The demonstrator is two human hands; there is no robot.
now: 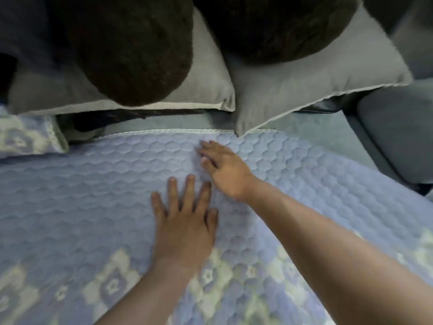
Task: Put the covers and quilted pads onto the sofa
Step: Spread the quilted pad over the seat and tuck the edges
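At the far left, a small patterned pad (pixel 25 134) lies on the sofa (pixel 328 127), with blue and cream shapes on it. Above it sits a grey pillow (pixel 206 90). A dark brown pillow (pixel 131 48) leans on top of that grey one.

In the middle, a big blue pad (pixel 82 195) is spread flat over the sofa seat. It has a bumpy stitched pattern, like little scales. Its far edge has a pale trim and lies a little short of the sofa back. Near the bottom, the pad has cream flower shapes.

The left hand (pixel 185 224) lies flat on the pad, palm down. Its fingers are straight and spread out. It holds nothing; it just presses on the cloth.

Just to the right and a bit further away is the right hand (pixel 225 167). It also rests palm down on the pad, with its fingers reaching toward the far edge. The fingers look mostly straight and grip nothing. This hand is a little blurry. The two hands are very close together.

Up at the right, a second grey pillow (pixel 316 78) sits with one corner touching the pad's far edge. Another dark pillow (pixel 269 26) rests on it. At the far right, the bare grey-blue sofa arm (pixel 398 132) shows beside the pad.
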